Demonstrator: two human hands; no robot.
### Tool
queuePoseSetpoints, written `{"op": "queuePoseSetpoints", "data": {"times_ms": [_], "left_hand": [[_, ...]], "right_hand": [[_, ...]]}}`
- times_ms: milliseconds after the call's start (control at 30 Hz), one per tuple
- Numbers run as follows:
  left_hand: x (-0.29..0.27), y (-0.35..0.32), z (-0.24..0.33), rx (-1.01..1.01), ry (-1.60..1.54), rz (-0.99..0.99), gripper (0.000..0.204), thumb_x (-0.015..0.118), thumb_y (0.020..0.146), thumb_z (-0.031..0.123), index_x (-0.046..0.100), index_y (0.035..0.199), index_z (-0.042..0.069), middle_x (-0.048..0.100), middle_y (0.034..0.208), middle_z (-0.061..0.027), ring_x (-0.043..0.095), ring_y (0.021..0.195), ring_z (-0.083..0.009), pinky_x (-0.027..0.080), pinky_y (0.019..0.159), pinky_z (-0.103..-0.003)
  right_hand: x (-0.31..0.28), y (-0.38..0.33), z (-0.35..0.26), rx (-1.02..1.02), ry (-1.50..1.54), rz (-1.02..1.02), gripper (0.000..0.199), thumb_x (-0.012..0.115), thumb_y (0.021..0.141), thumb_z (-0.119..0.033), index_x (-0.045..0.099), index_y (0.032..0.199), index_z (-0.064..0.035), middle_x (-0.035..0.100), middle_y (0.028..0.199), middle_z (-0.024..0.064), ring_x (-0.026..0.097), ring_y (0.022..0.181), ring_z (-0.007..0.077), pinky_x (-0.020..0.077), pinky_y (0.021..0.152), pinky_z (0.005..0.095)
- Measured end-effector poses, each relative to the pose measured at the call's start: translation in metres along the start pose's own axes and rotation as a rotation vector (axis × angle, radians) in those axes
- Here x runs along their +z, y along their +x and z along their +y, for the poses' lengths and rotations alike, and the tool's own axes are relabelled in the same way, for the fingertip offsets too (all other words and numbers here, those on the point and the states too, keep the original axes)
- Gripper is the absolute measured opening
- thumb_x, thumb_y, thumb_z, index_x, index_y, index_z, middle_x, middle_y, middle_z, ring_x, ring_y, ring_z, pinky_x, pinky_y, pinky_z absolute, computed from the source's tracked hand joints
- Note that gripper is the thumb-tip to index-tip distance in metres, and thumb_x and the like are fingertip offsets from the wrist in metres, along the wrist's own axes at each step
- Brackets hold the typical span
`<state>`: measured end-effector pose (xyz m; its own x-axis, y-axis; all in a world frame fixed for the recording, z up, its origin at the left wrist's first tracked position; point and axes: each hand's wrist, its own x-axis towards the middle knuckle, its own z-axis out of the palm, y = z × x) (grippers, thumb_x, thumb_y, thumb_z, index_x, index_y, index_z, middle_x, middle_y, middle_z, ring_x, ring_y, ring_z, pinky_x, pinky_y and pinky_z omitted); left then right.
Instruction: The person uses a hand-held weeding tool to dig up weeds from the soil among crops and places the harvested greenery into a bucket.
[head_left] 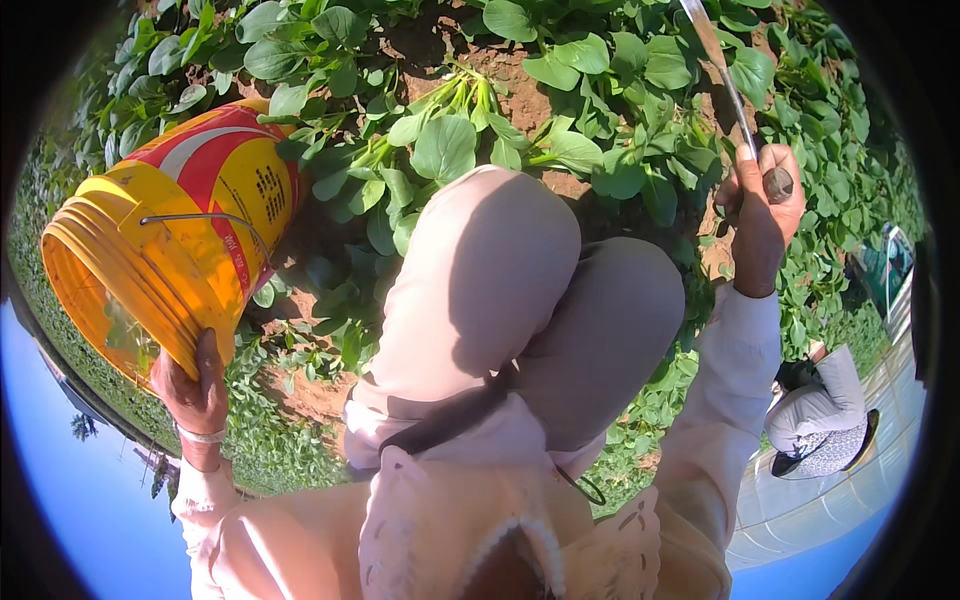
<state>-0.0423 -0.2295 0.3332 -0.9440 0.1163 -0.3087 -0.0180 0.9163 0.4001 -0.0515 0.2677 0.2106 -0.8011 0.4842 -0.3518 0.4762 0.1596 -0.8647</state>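
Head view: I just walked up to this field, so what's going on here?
A person crouches among low green leafy plants growing in reddish soil. Their left hand grips the rim of a tilted yellow plastic bucket with red bands, its mouth turned towards them. Their right hand holds a long metal blade by its handle, raised over the plants. Another person bends nearby.

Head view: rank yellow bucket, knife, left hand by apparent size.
1. yellow bucket, clearly largest.
2. knife, long but thin; blade runs out of frame.
3. left hand.
Knife versus hand is unsure.
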Motion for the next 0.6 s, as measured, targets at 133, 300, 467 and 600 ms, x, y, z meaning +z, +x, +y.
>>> {"op": "queuePoseSetpoints", "data": {"times_ms": [133,300,467,600], "left_hand": [[0.002,0.001,-0.008,0.000,0.025,0.009,0.012,0.057,0.086,0.006,0.058,0.093,-0.005,0.062,0.072,-0.0146,0.060,0.060,-0.0247,0.046,0.059,-0.031],[0.000,-0.003,-0.015,-0.022,0.042,-0.013,0.018,0.055,0.089,0.011,0.058,0.097,-0.005,0.063,0.082,-0.0186,0.061,0.070,-0.0324,0.047,0.066,-0.034],[0.005,-0.018,0.007,-0.039,0.125,0.170,0.044,0.054,0.092,0.011,0.040,0.131,-0.003,0.049,0.125,-0.0199,0.047,0.116,-0.0248,0.034,0.100,-0.035],[-0.004,0.034,0.096,0.366,0.299,0.435,0.036,0.049,0.091,0.007,0.042,0.124,-0.005,0.048,0.125,-0.0197,0.046,0.118,-0.0339,0.035,0.103,-0.045]], "right_hand": [[-0.008,-0.007,-0.032,-0.084,-0.072,0.185,0.026,0.062,0.089,-0.008,0.041,0.074,-0.0103,0.044,0.057,-0.0024,0.045,0.045,0.0066,0.0309,0.040,0.0206],[-0.040,-0.003,-0.014,-0.063,0.080,0.455,0.028,0.064,0.087,-0.007,0.040,0.073,-0.0110,0.044,0.055,-0.0018,0.044,0.041,0.0072,0.0279,0.036,0.0216],[-0.045,0.027,0.064,0.028,0.266,0.570,0.028,0.062,0.085,-0.004,0.039,0.071,-0.0105,0.041,0.052,-0.0002,0.041,0.038,0.0089,0.0265,0.035,0.0237],[-0.043,0.026,0.104,0.081,0.217,0.463,0.019,0.060,0.085,-0.004,0.045,0.075,-0.0069,0.043,0.053,-0.0033,0.040,0.040,0.0056,0.0289,0.038,0.0233]]}}
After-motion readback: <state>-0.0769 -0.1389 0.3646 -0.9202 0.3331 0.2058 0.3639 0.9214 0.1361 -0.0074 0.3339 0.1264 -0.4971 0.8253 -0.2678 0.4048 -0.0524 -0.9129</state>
